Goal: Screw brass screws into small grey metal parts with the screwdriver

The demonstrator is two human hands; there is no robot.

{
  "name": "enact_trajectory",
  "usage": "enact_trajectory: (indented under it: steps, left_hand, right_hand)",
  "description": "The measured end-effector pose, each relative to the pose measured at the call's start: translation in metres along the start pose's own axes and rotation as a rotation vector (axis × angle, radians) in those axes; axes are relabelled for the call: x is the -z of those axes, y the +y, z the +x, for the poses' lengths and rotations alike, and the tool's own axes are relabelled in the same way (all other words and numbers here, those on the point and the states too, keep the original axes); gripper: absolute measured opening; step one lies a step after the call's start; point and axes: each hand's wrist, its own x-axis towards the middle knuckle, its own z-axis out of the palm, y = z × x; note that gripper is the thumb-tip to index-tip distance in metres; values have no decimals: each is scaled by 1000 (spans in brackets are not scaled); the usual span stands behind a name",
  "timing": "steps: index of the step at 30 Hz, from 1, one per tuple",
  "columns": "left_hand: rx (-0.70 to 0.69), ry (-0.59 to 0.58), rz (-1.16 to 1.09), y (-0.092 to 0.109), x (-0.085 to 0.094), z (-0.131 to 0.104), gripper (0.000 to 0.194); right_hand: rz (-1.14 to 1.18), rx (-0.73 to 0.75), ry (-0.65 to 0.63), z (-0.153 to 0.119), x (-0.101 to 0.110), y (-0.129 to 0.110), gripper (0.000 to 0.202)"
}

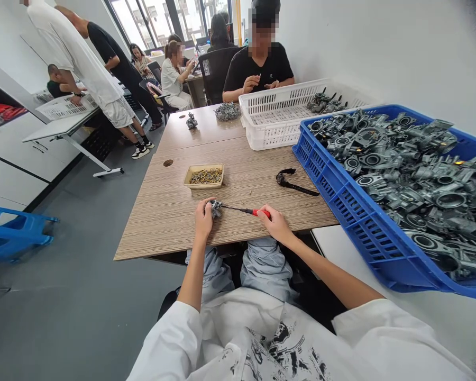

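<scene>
Near the front edge of the wood-grain table (154, 211), my left hand (203, 218) is closed on a small grey metal part (216, 208). My right hand (276, 224) grips the red handle of a screwdriver (244, 210), whose thin shaft points left and meets the metal part. Behind my left hand stands a cream tray (203, 185) filled with small brass and silver pieces. Two tiny brass pieces (250, 191) lie on the table behind the screwdriver. A black wristwatch (297, 186) rests further right.
A blue crate (341, 211) heaped with metal parts stands at the right. Behind it is a white basket (269, 139) with several parts. A metal part (191, 121) and a pile of parts (227, 111) sit at the back, before a person in black (238, 74).
</scene>
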Motion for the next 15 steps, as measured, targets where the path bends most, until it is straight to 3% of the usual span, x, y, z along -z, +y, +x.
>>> enact_trajectory:
  steps: [15]
  left_hand:
    - [45,-37,62,1,0,0,37]
  right_hand:
    - [-7,12,5,2,-2,1,42]
